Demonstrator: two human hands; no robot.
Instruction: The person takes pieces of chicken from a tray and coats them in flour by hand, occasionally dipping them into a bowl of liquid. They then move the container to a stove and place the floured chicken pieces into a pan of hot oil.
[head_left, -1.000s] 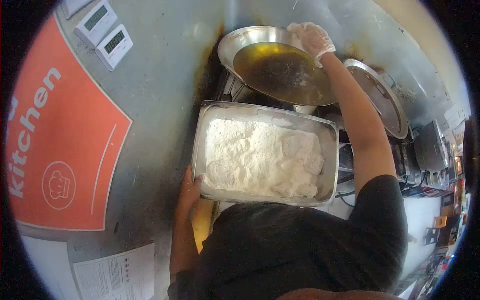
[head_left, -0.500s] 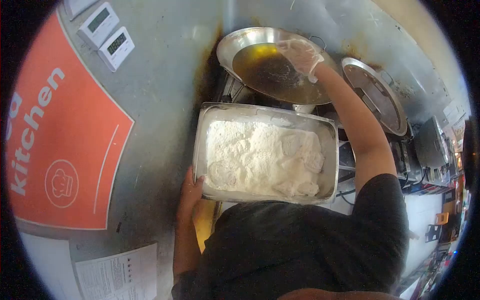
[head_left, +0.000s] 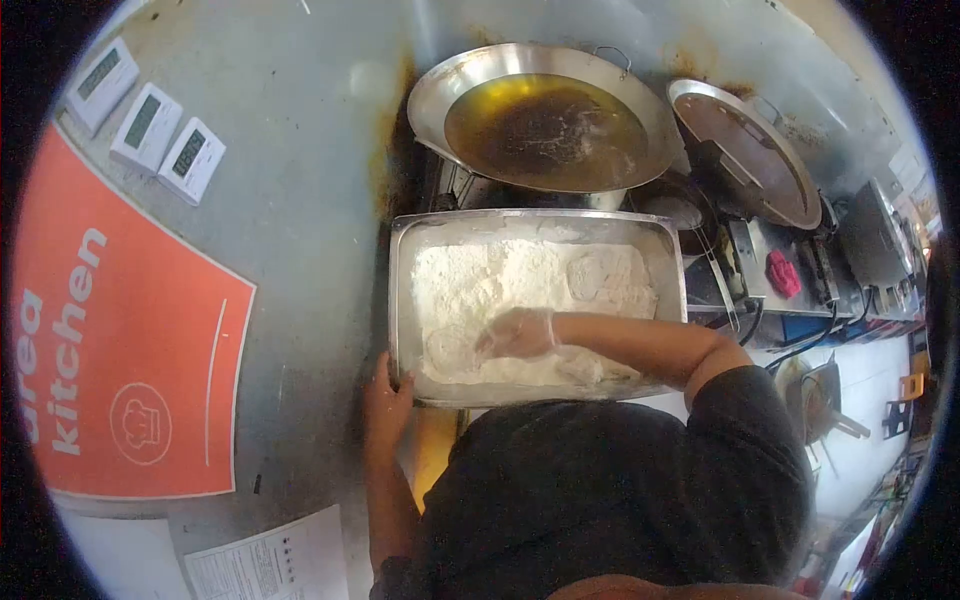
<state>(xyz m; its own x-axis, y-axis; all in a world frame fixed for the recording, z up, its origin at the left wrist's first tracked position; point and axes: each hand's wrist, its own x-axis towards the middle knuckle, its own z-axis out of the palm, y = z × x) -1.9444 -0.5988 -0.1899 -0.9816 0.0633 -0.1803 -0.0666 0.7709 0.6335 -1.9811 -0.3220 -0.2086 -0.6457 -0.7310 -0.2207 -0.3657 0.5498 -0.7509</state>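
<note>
A deep metal tray point(head_left: 684, 300) holds white flour with several flour-coated pieces in it. My left hand point(head_left: 388, 408) grips the tray's near left edge. Over the flour, my right hand point(head_left: 518, 333) wears a clear glove, its fingers pointing down at a coated piece point(head_left: 452, 350) at the left. Those fingertips are partly lost against the flour, so whether they hold the piece is unclear. More coated pieces point(head_left: 598, 275) lie at the right of the tray. Beyond it sits a wide metal pan point(head_left: 430, 100) of yellow-brown oil.
A round lid or pan point(head_left: 745, 160) leans at the back right. Beside the tray are a strainer point(head_left: 690, 212) and a pink cloth point(head_left: 783, 273). Several timers point(head_left: 192, 161) and an orange poster point(head_left: 150, 340) are on the metal wall at the left.
My right hand has come back from over the oil pan down to the flour at the tray's left. My left hand stays at the tray's edge. The view has shifted, showing more at the right.
</note>
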